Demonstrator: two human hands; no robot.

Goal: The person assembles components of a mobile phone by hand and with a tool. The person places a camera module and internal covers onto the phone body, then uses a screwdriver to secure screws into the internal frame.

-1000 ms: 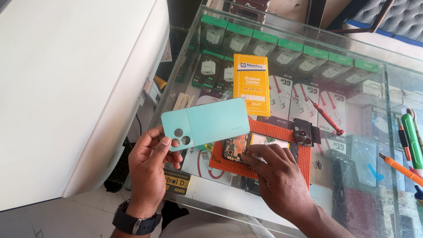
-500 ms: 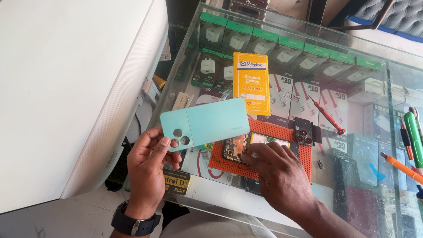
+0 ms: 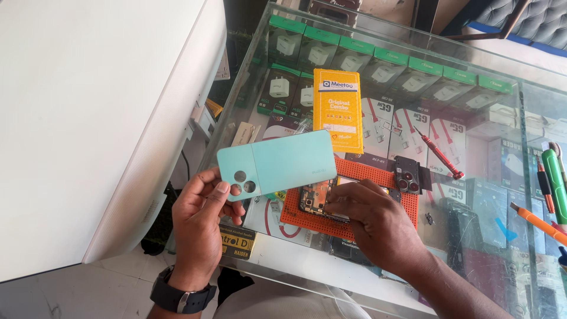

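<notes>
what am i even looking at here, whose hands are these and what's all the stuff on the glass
This is one picture from a camera worn on a person's head, looking down at their own two bare hands. There is no machine.

The left hand, with a dark watch on the wrist, holds up a mint-green phone back cover by the end with the two camera holes. The right hand rests its fingers on an opened phone, its circuit parts showing, which lies on an orange mat.

All this sits on a glass counter. Also on it: a yellow packet, a small black camera part, a red screwdriver, and pens at the right edge. Boxed chargers are on display under the glass.
</notes>
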